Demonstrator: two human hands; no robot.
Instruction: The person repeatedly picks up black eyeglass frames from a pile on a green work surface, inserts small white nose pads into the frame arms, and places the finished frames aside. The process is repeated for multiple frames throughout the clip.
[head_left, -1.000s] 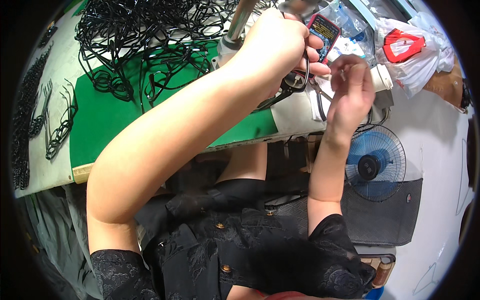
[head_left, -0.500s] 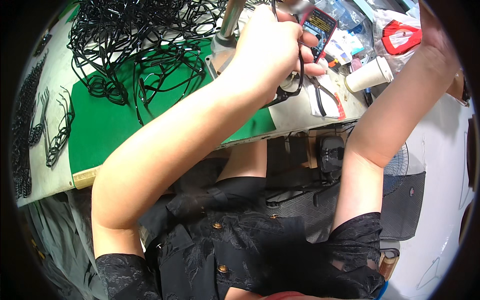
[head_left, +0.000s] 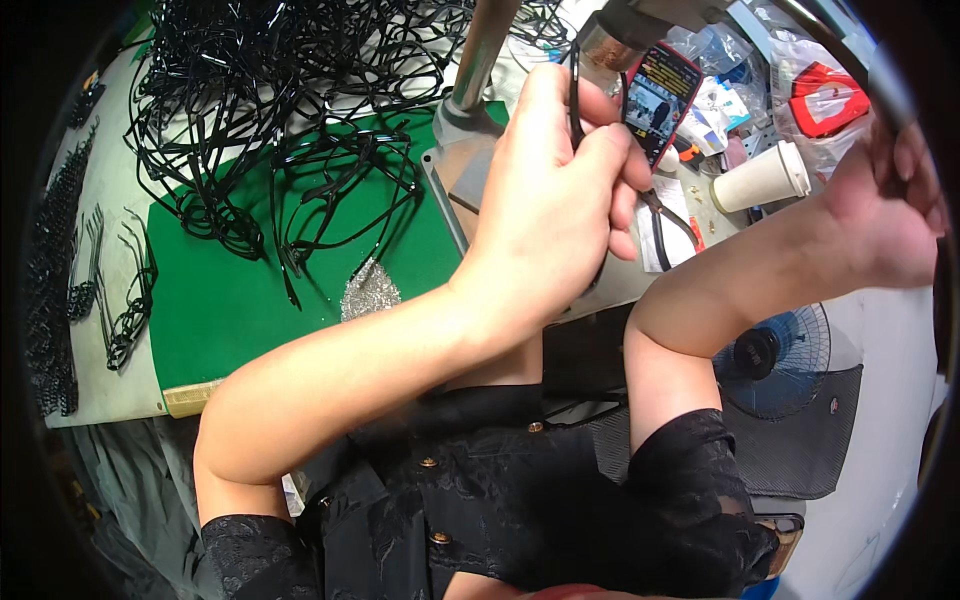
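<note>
My left hand (head_left: 560, 190) is closed around a black eyeglass frame (head_left: 574, 105), whose slim dark parts show beside the fingers and below the palm. It holds the frame just under the metal head of a bench press (head_left: 608, 52). My fingers hide most of the frame. At the right rim my right hand (head_left: 890, 205) has its fingers curled round the dark end of the press lever (head_left: 825, 35), partly lost in shadow. Left of my left hand, a big tangle of black eyeglass frames (head_left: 300, 90) covers the back of the table.
A silvery heap of tiny metal parts (head_left: 370, 292) lies on the green mat (head_left: 215, 310). Behind my left hand stands a lit phone (head_left: 660, 105). Pliers (head_left: 668, 222), a white cup (head_left: 760, 178) and a bag with a red item (head_left: 828, 102) are to the right. Below is a fan (head_left: 775, 350).
My right hand has come down along the right side, its elbow bending more. My left hand sits slightly lower with the frame. The press head and the silvery heap now show.
</note>
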